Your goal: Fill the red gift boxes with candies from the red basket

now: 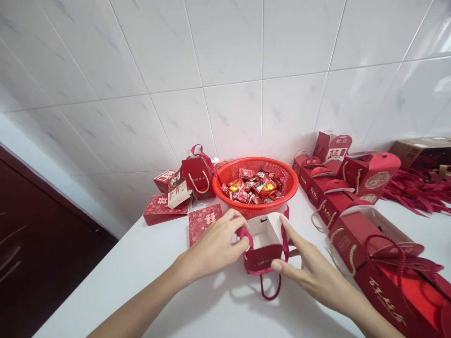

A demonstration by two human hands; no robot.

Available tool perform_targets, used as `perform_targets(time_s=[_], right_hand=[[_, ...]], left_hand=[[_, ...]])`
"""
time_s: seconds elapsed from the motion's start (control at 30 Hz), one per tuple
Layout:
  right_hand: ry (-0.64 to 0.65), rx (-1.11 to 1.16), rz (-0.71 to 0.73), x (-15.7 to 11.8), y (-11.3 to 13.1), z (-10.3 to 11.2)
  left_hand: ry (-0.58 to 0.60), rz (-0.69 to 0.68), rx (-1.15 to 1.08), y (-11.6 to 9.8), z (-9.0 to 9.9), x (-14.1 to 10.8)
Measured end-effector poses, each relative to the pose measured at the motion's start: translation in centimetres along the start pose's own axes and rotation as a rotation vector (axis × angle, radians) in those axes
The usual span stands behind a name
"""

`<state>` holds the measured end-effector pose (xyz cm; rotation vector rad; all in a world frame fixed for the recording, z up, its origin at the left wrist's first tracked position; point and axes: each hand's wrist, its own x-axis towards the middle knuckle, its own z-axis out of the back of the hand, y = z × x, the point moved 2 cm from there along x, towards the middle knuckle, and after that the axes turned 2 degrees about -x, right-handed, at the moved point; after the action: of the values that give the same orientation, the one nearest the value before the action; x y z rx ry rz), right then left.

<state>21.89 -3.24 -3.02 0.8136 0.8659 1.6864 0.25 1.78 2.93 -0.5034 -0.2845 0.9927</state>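
Note:
An open red box (262,258) with a white inside sits on the white table in front of me, its dark red cord handle hanging at the near side. A red ribbon runs along both of its sides. My left hand (220,239) is closed at the left side of the box, pinching the ribbon. My right hand (308,265) is at the right side, thumb and fingers apart around the box edge and ribbon. Just behind the box stands a red plastic basket (289,188) with wrapped candies (255,186) inside.
Several red gift boxes (354,234) with cord handles line the right side. Red ribbons (416,190) and a cardboard box (419,152) lie beyond them. More red boxes (165,211) and a red bag (195,176) stand at left. A tiled wall (232,117) bounds the table (155,267).

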Motion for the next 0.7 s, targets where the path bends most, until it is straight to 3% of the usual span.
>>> perform_targets(time_s=[0.2,0.4,0.7], right_hand=[[-0.081,0.085,-0.135,0.3,0.1,-0.1],[-0.181,0.085,-0.15,0.6,0.2,0.0],[-0.282,-0.063,-0.155,0.7,0.1,0.3]], left_hand=[[-0.02,0.022,-0.103,0.6,0.1,-0.4],[0.043,0.005,-0.05,0.7,-0.4,-0.6],[0.117,-0.021,-0.269,-0.4,-1.9,-1.0]])
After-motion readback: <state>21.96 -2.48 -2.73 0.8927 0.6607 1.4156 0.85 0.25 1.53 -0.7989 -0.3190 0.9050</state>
